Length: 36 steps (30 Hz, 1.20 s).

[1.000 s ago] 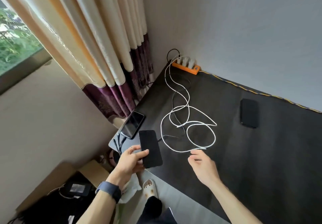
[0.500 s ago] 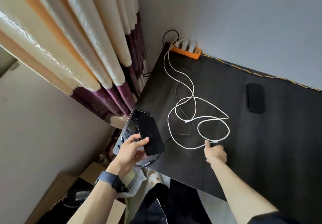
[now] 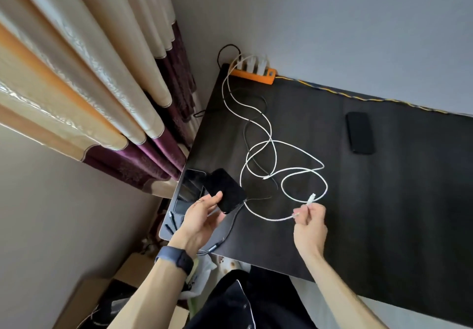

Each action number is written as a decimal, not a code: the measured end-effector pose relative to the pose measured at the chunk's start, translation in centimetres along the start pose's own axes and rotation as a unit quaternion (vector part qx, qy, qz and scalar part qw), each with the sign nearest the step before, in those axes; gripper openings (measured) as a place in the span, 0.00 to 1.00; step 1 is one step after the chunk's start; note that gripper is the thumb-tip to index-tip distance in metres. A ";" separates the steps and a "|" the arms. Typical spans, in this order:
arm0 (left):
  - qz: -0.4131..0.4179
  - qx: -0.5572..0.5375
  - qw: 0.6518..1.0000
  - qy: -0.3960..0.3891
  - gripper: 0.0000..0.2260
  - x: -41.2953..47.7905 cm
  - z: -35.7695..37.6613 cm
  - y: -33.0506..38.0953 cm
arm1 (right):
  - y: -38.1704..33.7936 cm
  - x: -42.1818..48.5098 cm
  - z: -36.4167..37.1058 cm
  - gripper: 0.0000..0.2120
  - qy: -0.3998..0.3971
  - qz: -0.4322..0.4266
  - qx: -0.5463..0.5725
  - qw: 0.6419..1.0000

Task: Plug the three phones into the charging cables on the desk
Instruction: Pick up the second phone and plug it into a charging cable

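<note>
1. Nearest the desk's front edge, the left hand (image 3: 202, 216) has its fingers wrapped round a dark phone (image 3: 226, 190), lifted just over the front-left corner. The right hand (image 3: 309, 223) is pinching the white cable (image 3: 271, 149) right behind its plug (image 3: 311, 198), plug end sticking up.
2. So this looks like the step for 1 of the 3 phones: bring plug and port together. Next move needs the plug turned toward the phone's bottom edge and lined up straight. Can't see the port from here.
3. A second phone (image 3: 190, 188) lies flat at the front-left corner, partly under the held one. Can't tell if it's plugged in.
4. Mid-desk, the white loops cross a thin black cable (image 3: 252, 134), so pulling slack could snag.
5. The third phone (image 3: 359, 132) sits near the back edge, well apart, uncabled.
6. The orange power strip (image 3: 253, 74) is at the back-left corner.
</note>
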<state>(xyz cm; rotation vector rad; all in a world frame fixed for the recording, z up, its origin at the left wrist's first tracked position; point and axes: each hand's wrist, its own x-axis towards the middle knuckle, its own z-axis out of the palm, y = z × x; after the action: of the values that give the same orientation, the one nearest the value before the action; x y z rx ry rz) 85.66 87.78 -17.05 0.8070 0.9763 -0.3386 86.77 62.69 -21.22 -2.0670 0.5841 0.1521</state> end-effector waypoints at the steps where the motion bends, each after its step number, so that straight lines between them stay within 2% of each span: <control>1: -0.009 -0.015 1.000 0.002 0.01 0.1 0.5 -0.1 | -1.0 -0.7 -0.5 0.02 0.004 -0.038 0.018 0.999; 5: -0.040 -0.086 0.995 -0.033 0.13 0.5 2.1 -0.2 | -4.8 -3.3 -1.7 0.07 -0.044 -0.181 0.036 0.982; 8: -0.052 -0.115 0.989 -0.081 0.10 0.3 3.0 -0.2 | -6.3 -4.3 -1.6 0.05 -0.083 -0.226 0.043 0.970; 11: -0.063 -0.115 0.985 -0.114 0.11 -0.4 3.4 -0.4 | -7.0 -4.5 -1.4 0.03 -0.119 -0.219 0.047 0.967; 15: -0.066 -0.108 0.984 -0.128 0.12 -1.0 3.8 -0.4 | -7.3 -4.5 -1.3 0.06 -0.116 -0.225 0.025 0.967; 20: -0.049 -0.079 0.990 -0.103 0.09 -1.1 4.2 -0.4 | -7.7 -3.9 -1.6 0.03 -0.096 -0.232 -0.007 0.968; 24: -0.047 -0.079 0.991 -0.099 0.13 -1.4 4.2 -0.7 | -7.6 -4.1 -1.6 0.02 -0.092 -0.231 -0.007 0.968; 29: -0.035 -0.097 0.991 -0.089 0.08 -1.5 4.1 -0.7 | -7.5 -4.5 -1.5 0.02 -0.082 -0.233 0.009 0.969; 33: -0.022 -0.062 0.994 -0.083 0.06 -1.6 3.9 -0.9 | -7.4 -4.7 -1.3 0.02 -0.083 -0.236 -0.014 0.968; 36: 0.006 -0.042 0.995 -0.085 0.15 -1.4 3.8 -1.1 | -7.4 -4.8 -1.3 0.04 -0.067 -0.247 -0.039 0.966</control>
<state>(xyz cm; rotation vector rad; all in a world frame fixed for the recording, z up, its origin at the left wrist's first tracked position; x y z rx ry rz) 86.58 84.11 -15.15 0.6965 0.8206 -0.3479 85.82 66.45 -13.20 -2.1935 -0.0305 0.0213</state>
